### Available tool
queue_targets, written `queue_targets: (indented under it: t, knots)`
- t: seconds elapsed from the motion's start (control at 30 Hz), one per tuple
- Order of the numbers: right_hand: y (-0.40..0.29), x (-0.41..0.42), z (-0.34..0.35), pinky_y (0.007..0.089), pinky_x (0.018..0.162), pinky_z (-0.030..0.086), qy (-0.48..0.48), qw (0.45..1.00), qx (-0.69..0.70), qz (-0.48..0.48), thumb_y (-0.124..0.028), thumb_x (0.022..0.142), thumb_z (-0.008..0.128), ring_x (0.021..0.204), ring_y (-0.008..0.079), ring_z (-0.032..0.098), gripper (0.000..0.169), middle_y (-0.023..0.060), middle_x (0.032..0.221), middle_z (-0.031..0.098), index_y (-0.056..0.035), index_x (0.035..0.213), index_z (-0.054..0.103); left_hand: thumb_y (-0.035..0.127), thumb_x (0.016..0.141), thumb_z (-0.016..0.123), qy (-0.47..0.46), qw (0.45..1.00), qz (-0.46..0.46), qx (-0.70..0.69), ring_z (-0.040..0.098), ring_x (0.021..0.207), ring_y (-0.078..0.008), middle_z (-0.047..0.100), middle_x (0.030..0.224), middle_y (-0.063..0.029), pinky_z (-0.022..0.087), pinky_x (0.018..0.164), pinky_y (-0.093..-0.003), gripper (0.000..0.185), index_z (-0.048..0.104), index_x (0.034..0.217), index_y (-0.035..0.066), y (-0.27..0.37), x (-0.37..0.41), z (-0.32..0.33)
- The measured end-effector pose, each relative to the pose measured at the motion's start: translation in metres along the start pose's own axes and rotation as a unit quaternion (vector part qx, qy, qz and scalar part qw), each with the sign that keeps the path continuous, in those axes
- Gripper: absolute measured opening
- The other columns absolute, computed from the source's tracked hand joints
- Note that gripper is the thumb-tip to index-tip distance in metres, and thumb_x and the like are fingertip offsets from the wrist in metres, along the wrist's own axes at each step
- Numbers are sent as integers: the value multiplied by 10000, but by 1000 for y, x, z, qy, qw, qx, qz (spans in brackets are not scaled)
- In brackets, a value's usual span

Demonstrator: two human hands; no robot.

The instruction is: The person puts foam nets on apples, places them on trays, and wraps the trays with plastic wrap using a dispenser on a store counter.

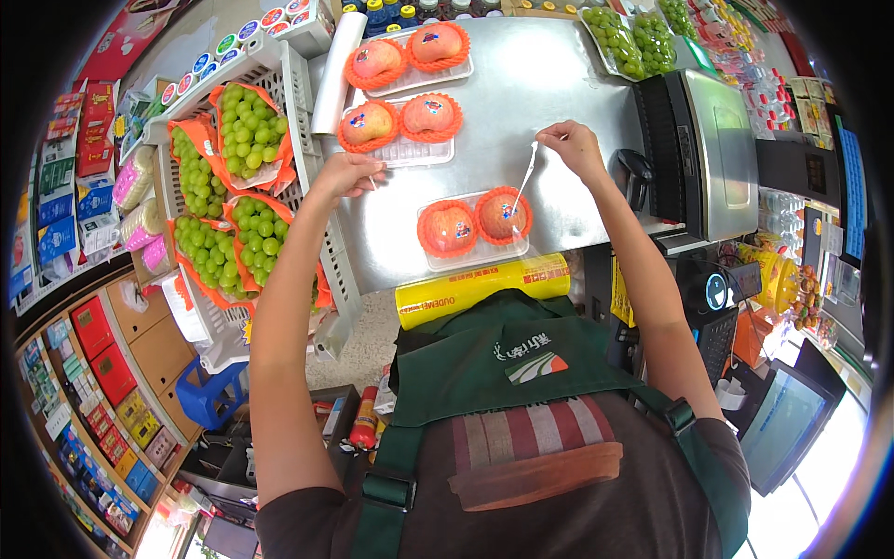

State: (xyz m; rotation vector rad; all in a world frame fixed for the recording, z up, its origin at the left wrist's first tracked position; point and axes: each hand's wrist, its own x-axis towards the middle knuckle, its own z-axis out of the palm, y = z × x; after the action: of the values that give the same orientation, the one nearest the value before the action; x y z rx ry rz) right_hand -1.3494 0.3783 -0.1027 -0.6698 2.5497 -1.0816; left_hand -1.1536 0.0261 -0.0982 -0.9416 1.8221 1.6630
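Observation:
My right hand (574, 148) pinches the top of a thin, bunched strip of clear plastic film (529, 170). The strip slants down over the right-hand apple (503, 213) in the nearest tray. Beside it sits another apple (448, 229), also in an orange foam net, on the same clear plastic tray (457, 263). My left hand (351, 175) has its fingertips pinched together, with a small pale sliver of film at their tips. It hovers over the counter, just left of the second apple tray (419, 155). A yellow roll of cling film (482, 290) lies along the near counter edge.
Grapes in orange wrapping (251, 133) fill a white plastic crate (297, 119) on the left. A white roll (340, 73) stands by two more apple trays. On the right are a black scanner (634, 178) and a metal-topped machine (719, 154). Packed grapes (614, 42) lie at the back of the steel counter (545, 77).

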Motion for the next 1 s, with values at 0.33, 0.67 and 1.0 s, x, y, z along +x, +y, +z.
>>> queue_targets:
  t: [0.33,0.67,1.0]
  knots:
    - [-29,2,-10,259,559,525,-116,901,275,314,-167,858,598,630,171,637,213,146,794,679,29,941,604,163,875,625,20,954,-56,-294,620,666,-149,596,734,-18,474,521,-215,165,617,973,31,-8,-4,5]
    - [-14,-28,45,292,721,553,-17,890,384,244,-109,942,458,792,211,669,139,223,948,661,30,952,461,125,942,473,167,947,101,-253,675,841,-211,686,935,-187,519,727,-285,182,508,1015,-37,-33,0,74]
    - [1,-63,58,274,762,531,-71,967,230,83,-53,912,520,823,178,664,124,150,960,684,42,976,567,65,843,590,160,936,273,152,675,701,-254,698,798,-120,521,678,-320,182,615,1012,1,-39,-22,91]
